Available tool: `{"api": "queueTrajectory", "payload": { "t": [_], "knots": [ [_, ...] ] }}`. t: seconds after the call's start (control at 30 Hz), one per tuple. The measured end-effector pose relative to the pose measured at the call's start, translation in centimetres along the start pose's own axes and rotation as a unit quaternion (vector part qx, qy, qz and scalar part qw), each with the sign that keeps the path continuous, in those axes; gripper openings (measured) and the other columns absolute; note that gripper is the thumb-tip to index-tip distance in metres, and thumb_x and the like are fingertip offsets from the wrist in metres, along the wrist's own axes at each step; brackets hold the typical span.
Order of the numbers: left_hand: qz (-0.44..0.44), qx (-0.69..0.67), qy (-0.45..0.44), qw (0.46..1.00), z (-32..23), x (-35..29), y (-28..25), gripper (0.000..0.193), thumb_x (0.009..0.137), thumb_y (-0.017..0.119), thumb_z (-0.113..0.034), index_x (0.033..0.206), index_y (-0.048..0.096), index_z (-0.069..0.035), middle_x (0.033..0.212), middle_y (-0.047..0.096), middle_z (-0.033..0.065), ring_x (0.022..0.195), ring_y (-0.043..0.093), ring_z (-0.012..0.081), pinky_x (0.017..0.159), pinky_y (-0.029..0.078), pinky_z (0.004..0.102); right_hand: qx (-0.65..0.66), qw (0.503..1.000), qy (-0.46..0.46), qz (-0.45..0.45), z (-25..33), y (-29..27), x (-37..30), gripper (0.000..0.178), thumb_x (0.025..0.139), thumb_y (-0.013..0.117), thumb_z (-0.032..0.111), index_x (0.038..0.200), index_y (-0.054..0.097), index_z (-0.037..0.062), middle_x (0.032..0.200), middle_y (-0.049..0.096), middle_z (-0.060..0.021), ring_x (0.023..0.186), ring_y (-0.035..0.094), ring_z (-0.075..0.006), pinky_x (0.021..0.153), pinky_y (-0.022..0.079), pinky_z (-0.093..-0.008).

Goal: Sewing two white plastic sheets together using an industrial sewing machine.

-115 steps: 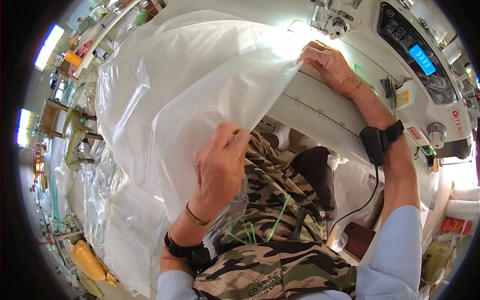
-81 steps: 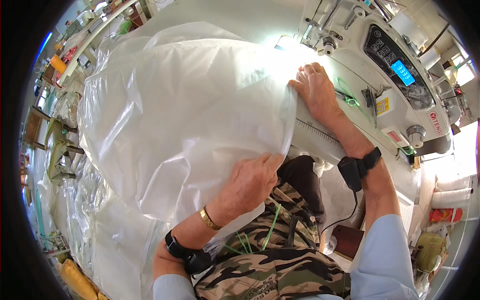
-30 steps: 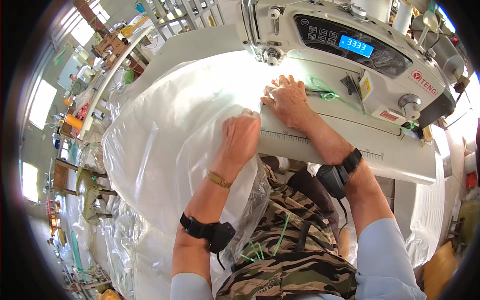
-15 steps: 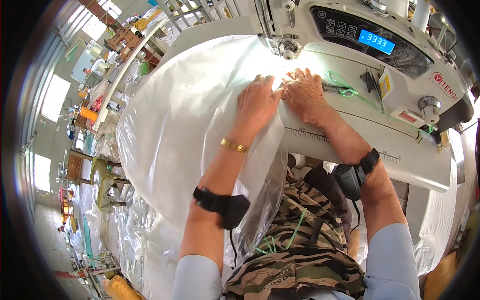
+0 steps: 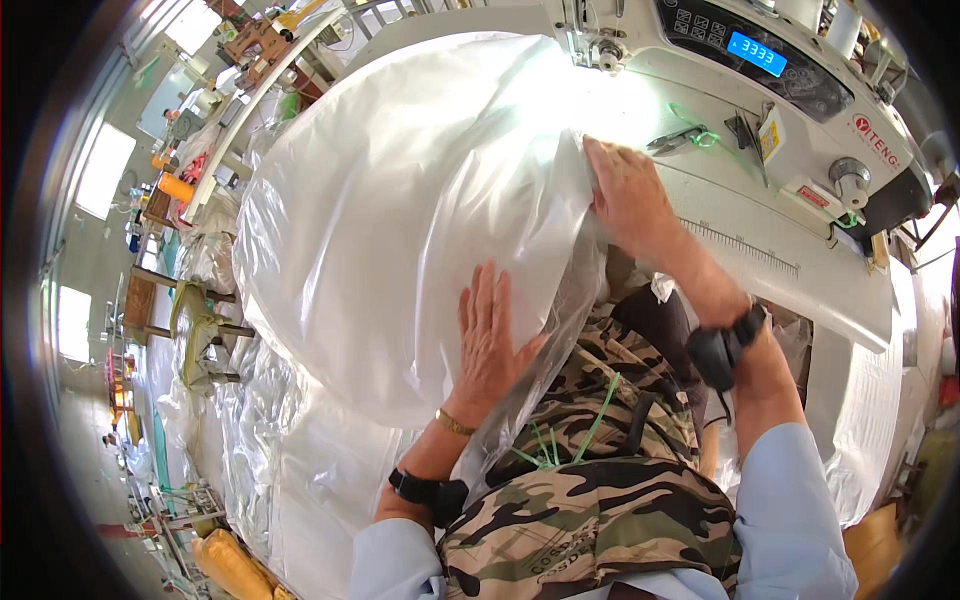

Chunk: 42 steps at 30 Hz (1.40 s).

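A large white plastic-looking sheet (image 5: 370,220), with clear film along its near edge, lies in a rounded spread across the sewing table. My left hand (image 5: 487,345) rests flat on its near part, fingers stretched out. At the sheet's right edge, my right hand (image 5: 632,195) is closed over the border; its thumb is hidden. The sewing machine (image 5: 850,125) stands beyond, its bright lamp washing out the area around the needle. Dark thread snips (image 5: 672,141) with a green cord lie on the machine bed, just beyond my right hand.
A ruler scale (image 5: 740,245) runs along the table's front edge. My camouflage apron (image 5: 600,510) is below, with green strings on it. More clear plastic (image 5: 250,450) hangs at the left, near a wooden stool (image 5: 190,330). Other machines stand on a long bench farther back.
Both hands were together by the needle. My left hand has come back toward me and lies flat on the sheet. My right hand has moved slightly nearer, and the sheet has shifted with it.
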<state>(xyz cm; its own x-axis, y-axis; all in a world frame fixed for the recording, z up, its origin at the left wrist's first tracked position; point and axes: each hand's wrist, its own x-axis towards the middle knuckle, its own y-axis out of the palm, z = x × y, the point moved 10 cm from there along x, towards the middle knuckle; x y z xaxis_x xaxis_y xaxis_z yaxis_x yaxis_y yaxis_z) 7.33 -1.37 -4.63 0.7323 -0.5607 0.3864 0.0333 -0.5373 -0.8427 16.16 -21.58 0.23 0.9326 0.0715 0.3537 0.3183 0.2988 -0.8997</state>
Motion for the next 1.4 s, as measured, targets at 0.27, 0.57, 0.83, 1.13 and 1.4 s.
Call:
{"api": "queueTrajectory", "payload": {
  "t": [0.27, 0.57, 0.83, 1.13, 1.4],
  "knots": [
    [-0.061, 0.035, -0.173, 0.982, 6.6, -12.5, -0.8, 0.056, 0.080, 0.066, -0.005, 0.133, 0.049, 0.002, 0.140, 0.044, 0.0241, 0.131, 0.041, 0.0419, 0.109, 0.034, 0.0508, -0.022, 0.984, -0.017, -0.179, 3.3, -2.0, -8.5, 0.050, 0.087, 0.066, 0.011, 0.133, 0.048, 0.0048, 0.134, 0.054, -0.0099, 0.133, 0.042, -0.0322, 0.114, 0.025, -0.0549],
    [-0.181, -0.298, -0.399, 0.848, 17.8, -19.5, -11.4, 0.019, 0.089, 0.069, -0.012, 0.079, 0.059, 0.000, 0.078, 0.051, -0.0061, 0.067, 0.044, 0.0092, 0.062, 0.039, 0.0258, 0.405, 0.889, 0.113, -0.182, 2.7, 6.6, -12.0, 0.014, 0.092, 0.060, 0.010, 0.103, 0.062, 0.0011, 0.096, 0.064, -0.0106, 0.085, 0.063, -0.0231, 0.078, 0.049, -0.0331],
    [-0.264, -0.195, -0.332, 0.884, 19.1, -9.2, -23.2, 0.025, 0.096, 0.062, -0.018, 0.082, 0.053, 0.000, 0.071, 0.050, -0.0016, 0.067, 0.043, 0.0097, 0.060, 0.040, 0.0296, 0.617, 0.757, 0.002, 0.214, 15.5, 13.2, -10.7, 0.035, 0.098, 0.058, 0.032, 0.109, 0.061, -0.0012, 0.094, 0.067, -0.0111, 0.086, 0.062, -0.0166, 0.081, 0.050, -0.0320],
    [-0.103, 0.076, -0.244, 0.961, 23.1, -5.7, -18.5, 0.041, 0.092, 0.065, -0.019, 0.068, 0.041, 0.005, 0.059, 0.027, 0.0099, 0.056, 0.025, 0.0169, 0.051, 0.026, 0.0358, 0.682, 0.683, 0.251, 0.068, 10.3, 16.0, -11.5, 0.025, 0.097, 0.056, 0.018, 0.088, 0.068, -0.0016, 0.076, 0.067, -0.0048, 0.069, 0.063, -0.0129, 0.067, 0.053, -0.0272],
    [-0.102, 0.024, -0.277, 0.955, 23.9, -6.8, -18.0, 0.046, 0.093, 0.065, -0.021, 0.066, 0.035, 0.002, 0.062, 0.022, 0.0050, 0.058, 0.023, 0.0135, 0.051, 0.022, 0.0342, 0.704, 0.601, 0.316, -0.207, 0.5, 15.8, -12.6, 0.025, 0.103, 0.049, 0.022, 0.097, 0.063, 0.0018, 0.083, 0.066, -0.0053, 0.080, 0.067, -0.0148, 0.070, 0.057, -0.0296]
  ]
}}
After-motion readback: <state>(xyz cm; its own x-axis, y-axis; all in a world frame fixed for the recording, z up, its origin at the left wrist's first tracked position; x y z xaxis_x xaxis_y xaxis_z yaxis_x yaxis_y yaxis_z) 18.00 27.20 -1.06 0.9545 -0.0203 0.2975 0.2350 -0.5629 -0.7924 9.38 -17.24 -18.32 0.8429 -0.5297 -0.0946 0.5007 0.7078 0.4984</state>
